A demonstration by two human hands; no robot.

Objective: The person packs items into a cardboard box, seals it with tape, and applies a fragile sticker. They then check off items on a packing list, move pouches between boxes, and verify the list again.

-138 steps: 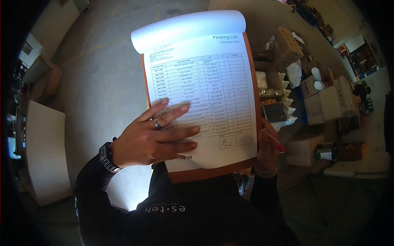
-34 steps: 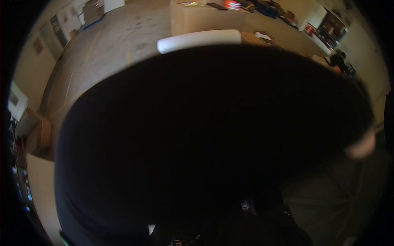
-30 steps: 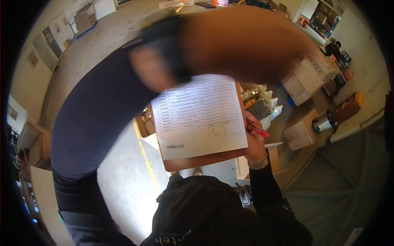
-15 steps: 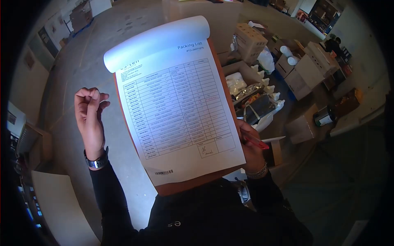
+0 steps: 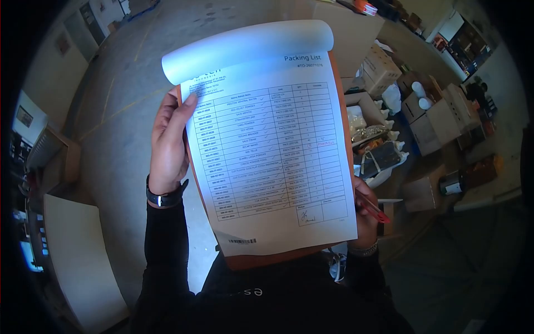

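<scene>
A brown clipboard (image 5: pixel 261 261) is held up in front of me, bearing a printed packing list (image 5: pixel 267 156) with a table, tick marks, a red note and a signature. Its upper sheet (image 5: pixel 250 47) is curled back over the top. At the upper left edge, my left hand (image 5: pixel 171 136) is closed on the board, thumb on the paper and fingers behind. My right hand (image 5: pixel 364 220) grips the lower right edge, its fingers partly hidden by the board. A red pen (image 5: pixel 375 209) sticks out from that hand.
Right of the clipboard stands an open carton (image 5: pixel 361 108) with bagged goods, among several cardboard boxes (image 5: pixel 381 67). A dark jar-like container (image 5: pixel 451 183) lies farther right. At the lower left is a pale panel (image 5: pixel 78 250). Concrete floor (image 5: pixel 128 111) stretches ahead.
My left hand was raised apart from the clipboard and now holds its left edge. The clipboard and my right hand appear farther right, and the view has shifted.
</scene>
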